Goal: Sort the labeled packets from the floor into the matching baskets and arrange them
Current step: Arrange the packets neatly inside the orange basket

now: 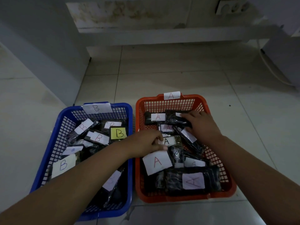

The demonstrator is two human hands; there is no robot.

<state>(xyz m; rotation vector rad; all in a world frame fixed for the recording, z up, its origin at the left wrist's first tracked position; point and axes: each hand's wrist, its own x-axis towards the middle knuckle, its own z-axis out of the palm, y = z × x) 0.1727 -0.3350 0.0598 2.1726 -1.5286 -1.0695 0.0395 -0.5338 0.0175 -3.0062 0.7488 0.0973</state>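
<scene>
While both forearms reach forward over the tiled floor (pixel 162 75), 2 plastic baskets stand side by side on it, nearly touching: a blue basket (pixel 129 159) on the left with a paper tag B (pixel 96 108) on its far rim, and a red basket (pixel 186 198) on the right with a tag A (pixel 171 95) on its far rim.

Dark packets with B labels lie jumbled in the blue basket, among them 1 with a yellow B label (pixel 118 133) near the far right corner and 1 with a large white B label (pixel 63 165) by the left wall. Packets with A labels fill the red basket; a packet with a large A label (pixel 157 162) lies against the left wall, and another packet (pixel 193 180) lies flat along the near wall.

The left hand (pixel 146 142) crosses the blue basket's right rim into the red one, its fingers curled on a packet with an A label (pixel 170 141) near the middle of that basket. The right hand (pixel 200 125) lies in the far right part of the red basket, fingers bent over a dark packet (pixel 174 119) there, thumb along its near edge, gripping it.

A white wall socket (pixel 232 7) sits at the top right, and a pale cable (pixel 272 69) runs down the floor's right side.
</scene>
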